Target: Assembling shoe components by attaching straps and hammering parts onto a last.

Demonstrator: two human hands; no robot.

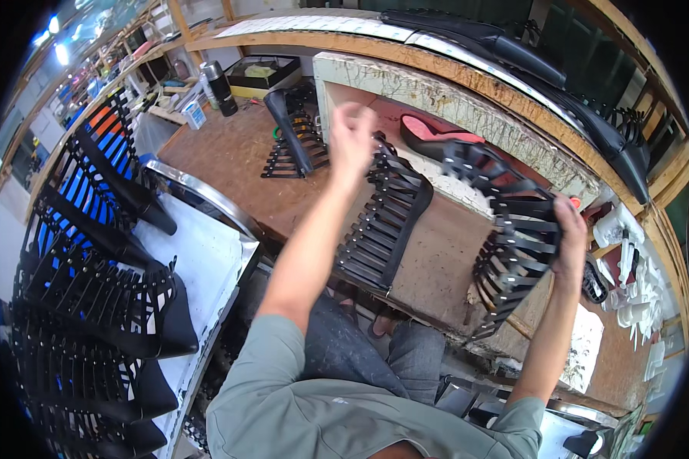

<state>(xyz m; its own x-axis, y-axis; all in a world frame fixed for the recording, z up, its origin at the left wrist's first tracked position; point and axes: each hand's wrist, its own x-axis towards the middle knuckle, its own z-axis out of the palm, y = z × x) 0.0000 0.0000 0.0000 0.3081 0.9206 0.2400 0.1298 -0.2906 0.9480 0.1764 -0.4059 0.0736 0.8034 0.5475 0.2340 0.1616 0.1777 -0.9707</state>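
From my remote seat, I see a strappy black boot [517, 229] over the workbench [436, 260], its edge gripped in my right hand [570, 237], probably so the straps hang free. My blurred left hand [352, 141], loosely open, seems empty beside a second strappy boot [385, 229].

shirt [314, 421]: grey-green, short loose sleeves [272, 352] | trousers [344, 348]: dark blue-grey, pale-speckled | forearms [318, 237]: bare

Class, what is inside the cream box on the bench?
A black-and-pink item, perhaps a shoe, lies inside the box. The strappy black piece in the right hand and the left hand cover parts of the opening; anything behind them cannot be seen.
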